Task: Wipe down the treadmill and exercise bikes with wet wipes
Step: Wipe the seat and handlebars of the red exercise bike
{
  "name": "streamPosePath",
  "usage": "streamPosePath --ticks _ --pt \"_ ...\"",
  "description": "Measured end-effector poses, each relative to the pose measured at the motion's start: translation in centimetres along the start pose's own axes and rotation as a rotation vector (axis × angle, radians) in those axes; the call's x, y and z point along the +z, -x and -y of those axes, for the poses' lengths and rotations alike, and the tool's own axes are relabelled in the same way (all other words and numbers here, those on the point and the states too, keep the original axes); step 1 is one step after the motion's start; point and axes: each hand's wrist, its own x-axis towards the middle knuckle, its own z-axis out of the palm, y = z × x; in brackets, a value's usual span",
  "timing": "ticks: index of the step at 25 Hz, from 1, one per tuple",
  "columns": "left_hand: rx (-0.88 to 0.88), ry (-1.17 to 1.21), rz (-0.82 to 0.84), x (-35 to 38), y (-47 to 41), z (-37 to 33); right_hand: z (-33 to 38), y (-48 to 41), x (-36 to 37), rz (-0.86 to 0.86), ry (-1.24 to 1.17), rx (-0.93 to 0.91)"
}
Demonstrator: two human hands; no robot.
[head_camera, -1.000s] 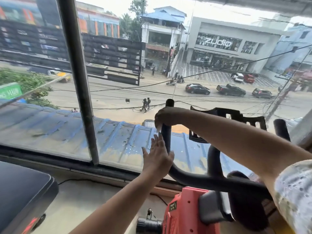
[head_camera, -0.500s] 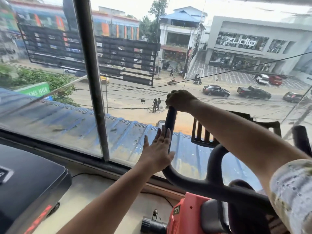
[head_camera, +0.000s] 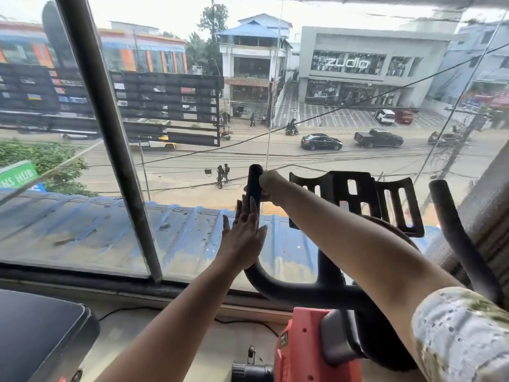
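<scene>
The exercise bike's black handlebar [head_camera: 311,292] curves up in front of the window. Its left upright grip [head_camera: 254,175] stands in the middle of the view. My right hand [head_camera: 271,186] is curled round that grip just below its tip, arm reaching in from the right. My left hand [head_camera: 243,232] lies flat with straight fingers against the lower part of the same upright. No wet wipe shows in either hand; anything under my right palm is hidden. The bike's red body [head_camera: 311,346] sits below.
A black slotted device holder [head_camera: 355,199] sits between the handlebar ends, and the right grip [head_camera: 454,230] rises near the wall. The window glass and its metal post [head_camera: 110,133] are close ahead. A dark treadmill console [head_camera: 41,332] fills the bottom left. A cable [head_camera: 132,310] lies on the sill.
My right hand slid up over the grip's tip, then back down, so the tip shows again. My left hand stayed flat against the upright.
</scene>
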Motion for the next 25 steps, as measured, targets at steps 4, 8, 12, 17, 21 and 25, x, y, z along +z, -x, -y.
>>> streamPosePath --ticks 4,8,12,17,21,25 --pt "0.003 0.332 -0.068 0.7 0.0 0.4 -1.2 2.9 -0.3 0.060 0.086 0.013" --pt "0.000 0.402 -0.061 -0.3 -0.6 0.7 -2.5 5.4 -0.1 0.101 0.240 -0.011" --pt "-0.015 0.223 -0.041 -2.4 -4.0 1.1 -3.9 7.9 -0.2 0.108 0.414 -0.052" --pt "0.068 0.282 -0.089 -1.2 -4.8 1.4 -4.7 12.0 -0.8 0.300 0.595 -0.033" --pt "0.089 0.190 -0.092 -1.3 -4.5 1.4 -4.7 15.0 -1.7 0.461 0.922 -0.014" --pt "0.214 -0.042 -0.156 -1.8 -5.1 1.5 -2.9 13.5 -3.6 0.419 1.151 -0.022"
